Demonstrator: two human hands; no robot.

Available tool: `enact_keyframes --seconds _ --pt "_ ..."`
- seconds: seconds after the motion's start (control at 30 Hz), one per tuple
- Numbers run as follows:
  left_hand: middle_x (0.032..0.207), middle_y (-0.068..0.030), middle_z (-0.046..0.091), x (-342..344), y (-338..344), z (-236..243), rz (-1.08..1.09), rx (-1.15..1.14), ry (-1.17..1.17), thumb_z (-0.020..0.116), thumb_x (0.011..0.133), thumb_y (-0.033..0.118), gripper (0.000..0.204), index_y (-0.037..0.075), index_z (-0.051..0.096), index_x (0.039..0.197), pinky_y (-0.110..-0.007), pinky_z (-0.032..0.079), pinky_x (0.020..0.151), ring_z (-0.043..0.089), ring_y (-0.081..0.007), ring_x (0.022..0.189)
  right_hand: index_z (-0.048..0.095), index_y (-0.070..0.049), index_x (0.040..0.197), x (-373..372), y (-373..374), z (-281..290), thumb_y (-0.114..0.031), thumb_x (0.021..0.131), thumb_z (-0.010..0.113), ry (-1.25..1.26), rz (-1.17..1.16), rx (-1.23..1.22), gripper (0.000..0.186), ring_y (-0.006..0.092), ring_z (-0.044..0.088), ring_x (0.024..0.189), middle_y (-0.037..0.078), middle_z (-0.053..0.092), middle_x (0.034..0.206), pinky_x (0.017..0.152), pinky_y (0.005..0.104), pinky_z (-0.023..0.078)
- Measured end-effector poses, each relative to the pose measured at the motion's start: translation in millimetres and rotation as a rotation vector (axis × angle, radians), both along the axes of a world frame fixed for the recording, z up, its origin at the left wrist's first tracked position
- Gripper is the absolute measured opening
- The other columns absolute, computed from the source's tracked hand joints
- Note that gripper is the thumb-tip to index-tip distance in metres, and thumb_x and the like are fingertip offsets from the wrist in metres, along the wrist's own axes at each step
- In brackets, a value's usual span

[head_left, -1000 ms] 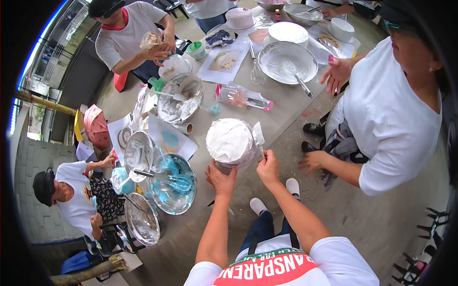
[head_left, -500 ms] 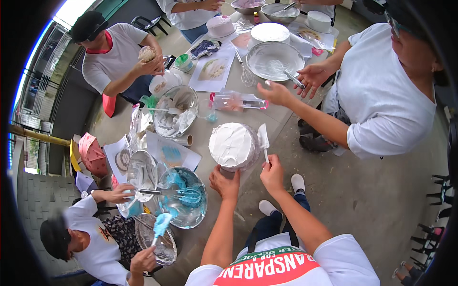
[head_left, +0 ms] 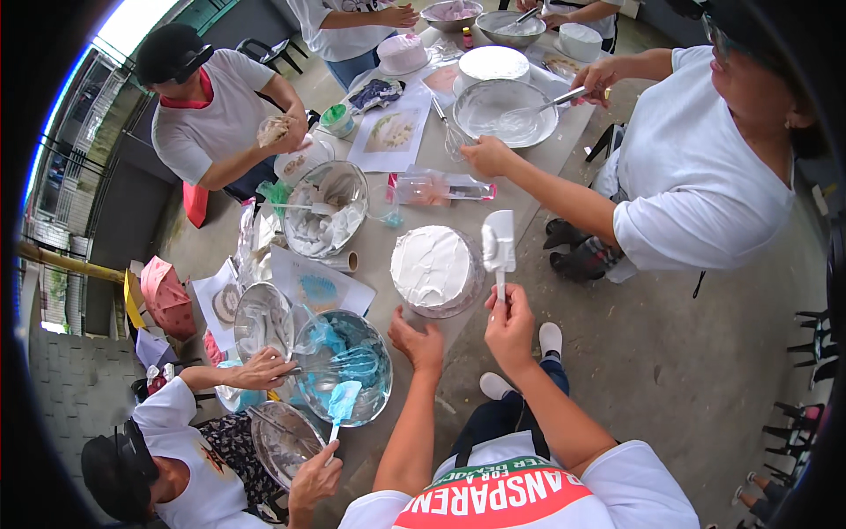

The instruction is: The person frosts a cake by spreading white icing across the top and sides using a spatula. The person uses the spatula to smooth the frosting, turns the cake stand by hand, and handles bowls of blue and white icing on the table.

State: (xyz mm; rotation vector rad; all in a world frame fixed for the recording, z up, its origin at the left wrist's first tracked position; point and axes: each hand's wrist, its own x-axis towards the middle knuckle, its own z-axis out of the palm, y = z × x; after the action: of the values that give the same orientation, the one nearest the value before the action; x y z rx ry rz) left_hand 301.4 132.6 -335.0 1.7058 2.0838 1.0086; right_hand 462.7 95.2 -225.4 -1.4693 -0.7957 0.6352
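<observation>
A round cake point(head_left: 432, 267) coated in white icing stands on the table before me, its top spread unevenly and its side thinly covered. My left hand point(head_left: 418, 342) is at the cake's near edge, fingers apart and holding nothing; whether a fingertip touches the base I cannot tell. To the right of the cake, my right hand point(head_left: 510, 324) grips the white handle of a spatula point(head_left: 499, 242). The spatula's blade points up, carries white icing and is apart from the cake.
At left, a co-worker holds a blue-smeared spatula point(head_left: 345, 401) over a bowl of blue icing point(head_left: 381, 398). A bowl of white icing point(head_left: 327, 234), a clear package point(head_left: 441, 188) and a printed sheet point(head_left: 390, 139) lie beyond. Another co-worker at right whisks in a metal bowl point(head_left: 476, 93).
My right hand has lifted the spatula away from the cake's side. My left hand's fingers have spread. The co-worker at right has taken hold of the bowl and whisk.
</observation>
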Motion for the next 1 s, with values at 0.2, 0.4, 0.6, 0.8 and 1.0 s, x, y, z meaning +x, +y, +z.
enact_keyframes --seconds 0.2,0.4,0.6,0.8,1.0 --pt "0.135 -0.0118 0.057 12 36 -1 0.061 -0.086 -0.067 0.053 0.07 -0.004 0.069 0.004 0.041 0.137 -0.054 0.028 0.104 0.041 -0.0375 0.126 0.055 -0.002 0.096 53 48 -98 -0.002 0.089 0.047 -0.339 0.048 -0.191 0.011 0.0434 0.065 0.086 0.02 0.068 0.091 0.073 0.0501 0.049" --pt "0.133 -0.0086 0.06 1 37 -8 0.075 -0.159 -0.059 0.053 0.072 -0.001 0.068 0.003 0.04 0.138 -0.053 0.027 0.104 0.041 -0.0354 0.126 0.054 -0.002 0.099 80 100 -107 -0.004 0.089 0.047 -0.333 0.367 -0.316 0.012 0.0468 0.063 0.091 0.023 0.068 0.092 0.075 0.0517 0.049" --pt "0.134 -0.0091 0.059 28 1 11 0.197 -0.243 -0.053 0.055 0.073 0.005 0.066 -0.001 0.039 0.137 -0.053 0.026 0.106 0.04 -0.036 0.126 0.055 -0.003 0.102 100 137 -101 -0.006 0.089 0.047 -0.395 0.609 -0.303 0.015 0.0441 0.065 0.092 0.022 0.069 0.095 0.077 0.0492 0.05" --pt "0.131 -0.0126 0.059 68 -45 18 0.359 -0.221 -0.068 0.058 0.072 0.004 0.066 -0.003 0.04 0.135 -0.051 0.026 0.107 0.041 -0.0367 0.125 0.057 -0.003 0.104 91 178 -107 -0.004 0.089 0.046 -0.293 0.886 -0.175 0.019 0.0421 0.065 0.095 0.019 0.069 0.099 0.081 0.0474 0.05" --pt "0.124 -0.0151 0.06 83 -59 13 0.467 -0.17 -0.138 0.066 0.069 0.006 0.071 -0.002 0.04 0.134 -0.047 0.027 0.108 0.041 -0.0363 0.125 0.062 0.0 0.103 103 169 -87 0.0 0.085 0.052 -0.257 0.808 -0.148 0.02 0.04 0.065 0.093 0.02 0.068 0.1 0.08 0.0446 0.051"
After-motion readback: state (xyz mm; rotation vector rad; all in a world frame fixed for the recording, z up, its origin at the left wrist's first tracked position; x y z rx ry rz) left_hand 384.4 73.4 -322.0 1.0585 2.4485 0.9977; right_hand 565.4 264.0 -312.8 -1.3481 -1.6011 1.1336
